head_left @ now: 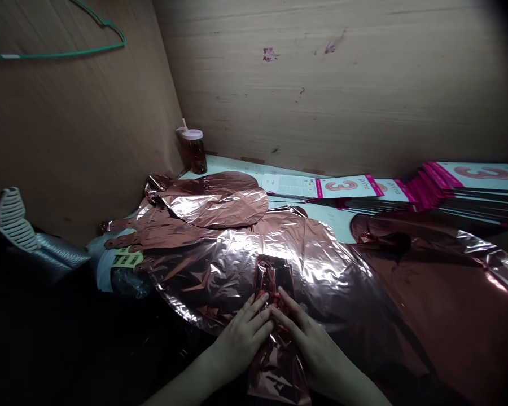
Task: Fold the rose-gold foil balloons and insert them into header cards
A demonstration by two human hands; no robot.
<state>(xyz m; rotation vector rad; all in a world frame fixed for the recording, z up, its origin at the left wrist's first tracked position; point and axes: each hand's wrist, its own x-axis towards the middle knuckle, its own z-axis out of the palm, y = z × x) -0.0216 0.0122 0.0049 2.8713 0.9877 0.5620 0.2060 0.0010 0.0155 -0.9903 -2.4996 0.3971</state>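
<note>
Left hand (248, 331) and right hand (308, 334) touch folded foil (277, 362), grip closure indeterminable; uneven pressure might loosen its folds.

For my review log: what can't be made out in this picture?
All from the head view:
Palms of left hand and right hand: hidden by their own backs.
Folded foil: partly covered by the hands.
Green hanger: cut off by the left and top edges.
Print on the pale card: too small.

Narrow folded foil strip (276, 363), coppery pink, glossy (rather crinkled), lying lengthwise, upper end over wider foil (334, 282)
</note>
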